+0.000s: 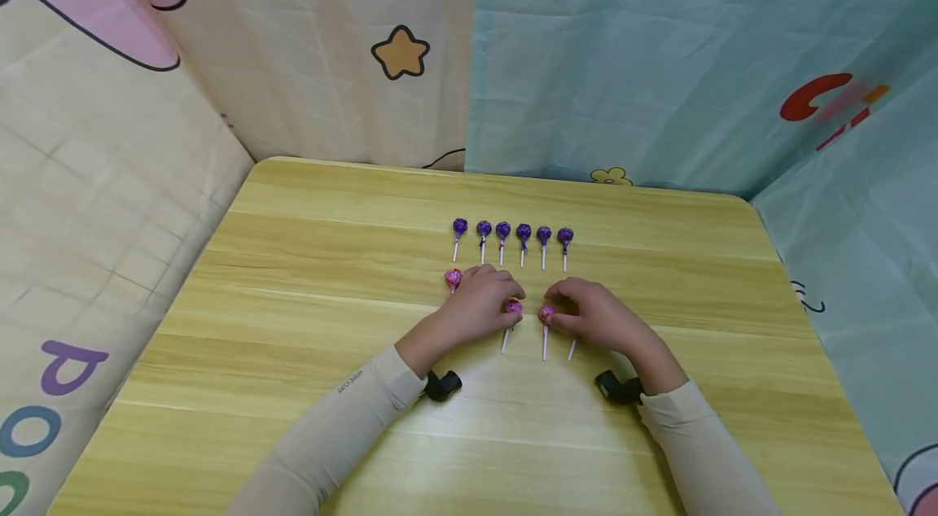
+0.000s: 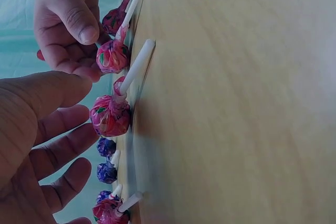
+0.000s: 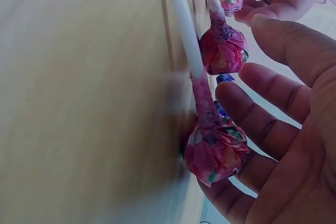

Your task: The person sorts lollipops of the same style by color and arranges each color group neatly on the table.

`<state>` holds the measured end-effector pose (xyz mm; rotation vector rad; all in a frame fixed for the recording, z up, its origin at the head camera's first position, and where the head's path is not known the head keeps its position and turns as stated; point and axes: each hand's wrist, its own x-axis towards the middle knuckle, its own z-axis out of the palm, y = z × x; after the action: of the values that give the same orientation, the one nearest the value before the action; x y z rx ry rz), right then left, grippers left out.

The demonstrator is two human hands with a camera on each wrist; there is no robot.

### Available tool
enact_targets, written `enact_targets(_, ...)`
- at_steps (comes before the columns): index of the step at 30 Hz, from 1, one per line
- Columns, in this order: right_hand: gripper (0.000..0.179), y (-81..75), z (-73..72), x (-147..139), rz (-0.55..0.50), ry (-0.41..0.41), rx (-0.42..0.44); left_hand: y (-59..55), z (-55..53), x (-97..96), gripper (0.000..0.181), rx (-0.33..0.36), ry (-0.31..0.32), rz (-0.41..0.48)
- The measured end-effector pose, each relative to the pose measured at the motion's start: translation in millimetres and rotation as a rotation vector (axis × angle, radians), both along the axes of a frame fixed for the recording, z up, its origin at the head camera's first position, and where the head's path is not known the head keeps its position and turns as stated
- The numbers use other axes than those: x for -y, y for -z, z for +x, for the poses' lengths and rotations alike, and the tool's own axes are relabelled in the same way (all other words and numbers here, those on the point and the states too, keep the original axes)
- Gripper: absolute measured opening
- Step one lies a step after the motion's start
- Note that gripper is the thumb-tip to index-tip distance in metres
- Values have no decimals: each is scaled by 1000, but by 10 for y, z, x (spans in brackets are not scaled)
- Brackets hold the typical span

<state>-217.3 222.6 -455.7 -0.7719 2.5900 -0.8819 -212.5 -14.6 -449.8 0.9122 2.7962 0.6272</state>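
Observation:
My left hand [image 1: 479,304] is at a pink-wrapped lollipop [image 1: 513,308], thumb and fingers loosely bent beside its round head. In the left wrist view that lollipop [image 2: 111,115] lies with its white stick on the table, fingertips right at the wrapper. My right hand [image 1: 597,314] is close by, its thumb tip at the head of another pink lollipop [image 1: 545,314]. The right wrist view shows the thumb and fingers spread around this lollipop [image 3: 224,49]. A further pink lollipop [image 3: 215,150] lies near the right fingers; in the head view the hand hides its head.
Several purple-wrapped lollipops [image 1: 523,232] lie in a row farther back, sticks toward me. One more pink lollipop [image 1: 453,279] lies left of my left hand, partly covered by it. The wooden table [image 1: 330,255] meets printed curtains [image 1: 623,52] at its back edge.

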Motion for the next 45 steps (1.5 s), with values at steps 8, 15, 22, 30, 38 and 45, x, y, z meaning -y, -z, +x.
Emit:
enact_targets(8,16,8,9,2,0,-10,1,19,-2,6,27,-9,1,-21)
enact_targets(15,15,6,-4,13,20,-30,-15,45,-23,8,28,-3,-5,-45)
enact_targets(22,14,2,-13,26,21,-34,-15,26,-24,-1,20,-25,5,-71)
enact_targets(30,8,26,-23,46,30,-35,-19,23,-14,-5,16,-34,9,-62)
enact_targets(38,6,35,-29,65,50,-37,-29,43,-22,-8,15,-24,9,-54)
enact_targets(45,6,-1,-52,75,34,-30,-12,42,-38,-8,16,-27,1,-40)
